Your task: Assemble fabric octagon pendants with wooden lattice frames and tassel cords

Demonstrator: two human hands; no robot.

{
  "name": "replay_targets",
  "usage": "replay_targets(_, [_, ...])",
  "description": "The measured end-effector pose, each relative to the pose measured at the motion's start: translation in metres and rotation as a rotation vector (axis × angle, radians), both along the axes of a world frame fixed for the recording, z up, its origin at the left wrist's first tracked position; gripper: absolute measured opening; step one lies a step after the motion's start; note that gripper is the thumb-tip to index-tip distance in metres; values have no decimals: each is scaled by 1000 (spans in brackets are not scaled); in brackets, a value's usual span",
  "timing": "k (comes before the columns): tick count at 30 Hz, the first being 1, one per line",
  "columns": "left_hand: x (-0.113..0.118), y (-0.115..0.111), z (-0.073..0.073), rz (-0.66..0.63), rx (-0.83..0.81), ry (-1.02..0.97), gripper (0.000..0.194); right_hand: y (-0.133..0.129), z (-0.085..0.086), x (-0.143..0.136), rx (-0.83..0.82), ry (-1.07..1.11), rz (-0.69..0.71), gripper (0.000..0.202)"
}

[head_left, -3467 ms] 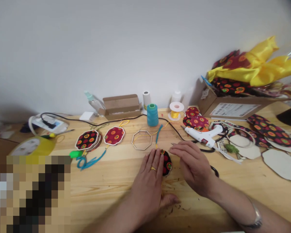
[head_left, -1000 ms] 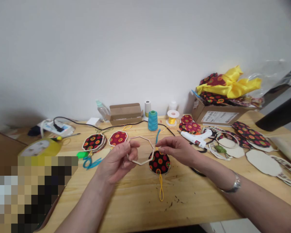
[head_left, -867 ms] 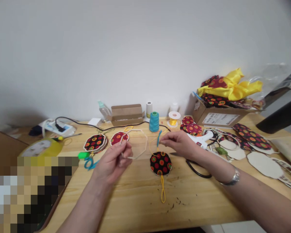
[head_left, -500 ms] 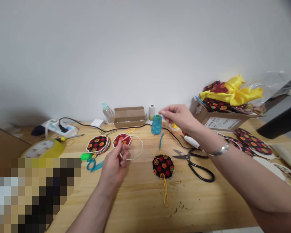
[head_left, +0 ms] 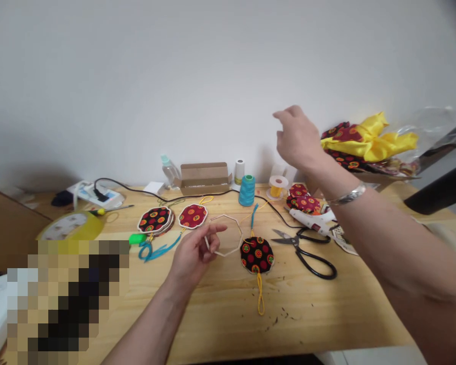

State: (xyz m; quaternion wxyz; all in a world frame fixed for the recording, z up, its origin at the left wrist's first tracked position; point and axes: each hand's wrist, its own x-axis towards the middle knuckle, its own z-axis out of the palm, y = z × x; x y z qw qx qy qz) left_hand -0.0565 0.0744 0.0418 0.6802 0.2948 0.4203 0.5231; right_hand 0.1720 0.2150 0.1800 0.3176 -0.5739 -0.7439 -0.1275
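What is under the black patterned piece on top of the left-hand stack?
Under the top piece are more pieces, their edges showing at the right. Their faces are covered, so I can't tell their patterns or number.

I count one thin pale octagonal ring (head_left: 240, 231), one black floral scalloped piece with a yellow loop (head_left: 257, 254), one pair of black-handled metal scissors (head_left: 297, 242), one white plastic glue gun (head_left: 311, 221), one teal cone of thread (head_left: 247, 191), one white spool of yellow cord (head_left: 278, 187), one narrow open cardboard box (head_left: 205, 178) and one clear mint-capped bottle (head_left: 169, 171).
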Motion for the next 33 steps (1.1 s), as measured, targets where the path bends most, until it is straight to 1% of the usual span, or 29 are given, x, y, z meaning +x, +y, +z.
replay_targets(2, [3, -2, 1, -22, 31, 34, 35, -19, 2, 6, 41, 0, -49, 27])
replay_targets(3, [5, -2, 1, -32, 47, 47, 36, -31, 0, 9, 37, 16, -58, 22])
replay_targets(4, [6, -3, 1, -42, 62, 60, 36, -43, -5, 11, 14, 32, -35, 23])
replay_targets(5, [7, -4, 1, -54, 74, 74, 36, -55, -13, 13, -26, 46, 25, 26])
replay_targets(6, [8, -5, 1, -69, 83, 89, 35, -68, -23, 14, -87, 66, 90, 30])
replay_targets(8, [10, -6, 0, -111, 90, 119, 32, -90, -48, 16, -279, 106, 221, 33])
replay_targets(10, [11, -8, -2, -163, 78, 143, 29, -108, -74, 17, -465, 206, 350, 25])
replay_targets(11, [12, -9, -2, -190, 68, 155, 28, -115, -87, 17, -571, 255, 398, 26])
replay_targets(14, [16, -12, -4, -282, 35, 208, 30, -130, -114, 15, -900, 447, 508, 30])
replay_targets(16, [19, -15, -6, -347, 14, 254, 31, -135, -125, 14, -1017, 576, 526, 27])
replay_targets(18, [22, -16, -9, -381, -1, 296, 34, -137, -131, 15, -1038, 640, 504, 21])
replay_targets(19, [24, -17, -10, -366, -1, 319, 35, -136, -132, 16, -1029, 642, 493, 19])
replay_targets(21, [26, -14, -12, -265, 19, 395, 37, -134, -133, 20, -1020, 616, 496, 18])
replay_targets(23, [27, -8, -10, -156, 79, 582, 36, -133, -131, 25, -1067, 593, 538, 18])
replay_targets(24, [27, -4, -8, -127, 124, 734, 35, -133, -130, 26, -1118, 587, 571, 18])
replay_targets(26, [29, 7, 1, -149, 241, 1156, 30, -135, -129, 28, -1210, 561, 658, 20])
replay_targets(27, [30, 13, 6, -171, 284, 1365, 30, -136, -128, 29, -1228, 536, 703, 20])
replay_targets(28, [33, 19, 11, -212, 288, 1539, 32, -137, -127, 28, -1227, 503, 744, 18])
replay_targets(29, [36, 24, 14, -249, 262, 1668, 36, -139, -127, 28, -1212, 467, 776, 17])
replay_targets(31, [44, 35, 17, -335, 219, 1826, 40, -141, -127, 27, -1175, 403, 809, 14])
replay_targets(33, [52, 44, 14, -376, 227, 1854, 31, -141, -127, 26, -1167, 373, 818, 12])
